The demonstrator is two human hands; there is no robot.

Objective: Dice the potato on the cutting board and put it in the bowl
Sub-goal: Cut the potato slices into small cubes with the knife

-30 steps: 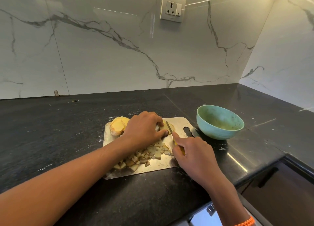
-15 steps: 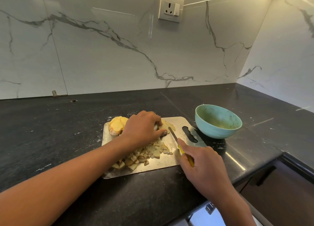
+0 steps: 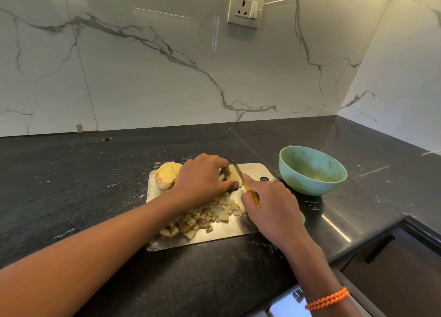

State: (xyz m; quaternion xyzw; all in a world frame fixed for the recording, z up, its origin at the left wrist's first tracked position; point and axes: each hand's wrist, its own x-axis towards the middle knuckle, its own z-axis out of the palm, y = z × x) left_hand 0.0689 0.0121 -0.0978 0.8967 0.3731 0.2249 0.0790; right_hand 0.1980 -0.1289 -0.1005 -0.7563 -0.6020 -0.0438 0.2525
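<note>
Both forearms reach forward and in toward each other. The left hand [image 3: 202, 178] lies palm down, fingers curled over, thumb stretched toward the right hand [image 3: 269, 204]. The right hand is clenched, index finger extended forward; an orange bracelet [image 3: 327, 298] circles its wrist.

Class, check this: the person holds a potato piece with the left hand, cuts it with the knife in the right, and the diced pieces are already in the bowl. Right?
Not quite. The head view shows the diced pieces still on the board; the bowl holds none. The left hand does hold the potato piece, and the right hand the knife.
</note>
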